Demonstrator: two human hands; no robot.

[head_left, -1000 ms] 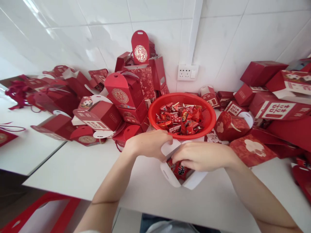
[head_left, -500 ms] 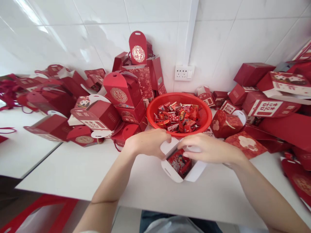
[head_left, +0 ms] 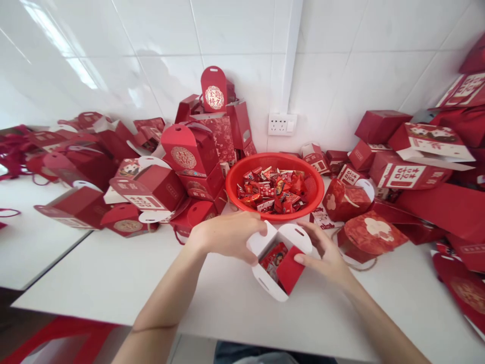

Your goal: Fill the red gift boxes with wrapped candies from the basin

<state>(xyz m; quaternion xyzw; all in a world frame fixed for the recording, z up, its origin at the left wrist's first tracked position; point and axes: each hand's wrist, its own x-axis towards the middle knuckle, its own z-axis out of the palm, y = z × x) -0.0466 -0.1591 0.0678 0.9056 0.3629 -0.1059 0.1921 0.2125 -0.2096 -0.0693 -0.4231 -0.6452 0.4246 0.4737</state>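
A small gift box (head_left: pixel 271 285) stands on the white table with its white-lined flaps spread and red-wrapped sweets (head_left: pixel 275 257) inside. One flap on the right is folded inward, showing its red outer face (head_left: pixel 291 269). My left hand (head_left: pixel 231 235) grips the box's left side, thumb against the white flap. With its thumb on the red flap and its fingers behind the right rounded flap, my right hand (head_left: pixel 322 253) holds the box's right side. Just behind the box sits a red plastic basket (head_left: pixel 232 194) filled with wrapped sweets (head_left: pixel 273 187).
Stacked red boxes (head_left: pixel 149 184) crowd the table (head_left: pixel 113 273) at the left. More boxes (head_left: pixel 413 172) are piled at the right, with a patterned box (head_left: pixel 369 235) near my right hand. A socket (head_left: pixel 282 124) is on the tiled wall.
My right hand has moved from over the box to its right side, and the right flap is now folded inward. My left hand stays at the left side. The view has tilted up slightly.
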